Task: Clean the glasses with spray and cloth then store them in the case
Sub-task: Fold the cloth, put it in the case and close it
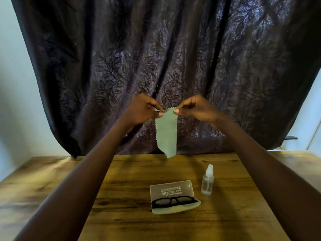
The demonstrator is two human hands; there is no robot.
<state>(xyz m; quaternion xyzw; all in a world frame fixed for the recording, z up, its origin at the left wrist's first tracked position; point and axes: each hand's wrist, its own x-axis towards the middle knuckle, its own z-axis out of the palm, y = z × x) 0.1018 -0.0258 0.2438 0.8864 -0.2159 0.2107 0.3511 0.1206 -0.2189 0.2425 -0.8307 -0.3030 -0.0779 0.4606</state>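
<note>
A grey-green cleaning cloth (167,134) hangs in the air above the table's far edge. My left hand (142,110) pinches its upper left corner and my right hand (196,108) pinches its upper right corner. Below, black-framed glasses (173,201) lie in the open translucent case (175,209), whose lid (172,189) stands tilted back. A small clear spray bottle (207,180) stands upright just right of the case.
The wooden table (121,171) fills the lower view. A dark leaf-patterned curtain (156,58) hangs behind it, with pale wall on both sides.
</note>
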